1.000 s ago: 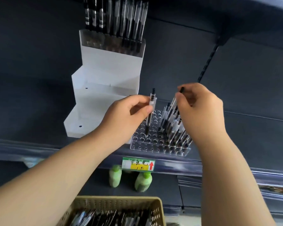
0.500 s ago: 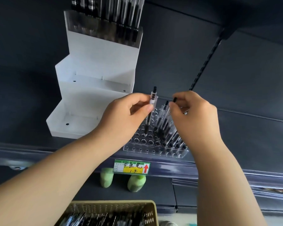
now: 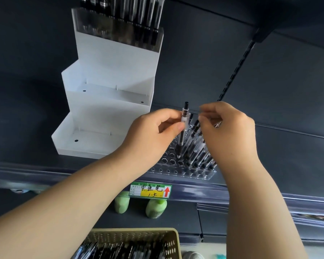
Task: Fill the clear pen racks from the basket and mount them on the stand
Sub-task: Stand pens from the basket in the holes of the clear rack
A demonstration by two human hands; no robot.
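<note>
L hand (image 3: pixel 153 131) pinches clear, black-tipped pen (image 3: pixel 182 135) upright over half-filled clear rack (image 3: pixel 176 171); R hand (image 3: pixel 230 131) grips tops of leaning pens (image 3: pixel 198 146).

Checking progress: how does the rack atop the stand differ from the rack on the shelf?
The top rack sits on the white stand; the shelf rack lies beside it. The top rack shows pens across its visible width; the shelf rack's left holes are empty. Both are clear and hold pens.

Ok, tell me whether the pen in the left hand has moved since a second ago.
Yes. Against the clear rack, the pen held by the left hand has moved right, from over the empty holes to close beside the standing pens.
</note>
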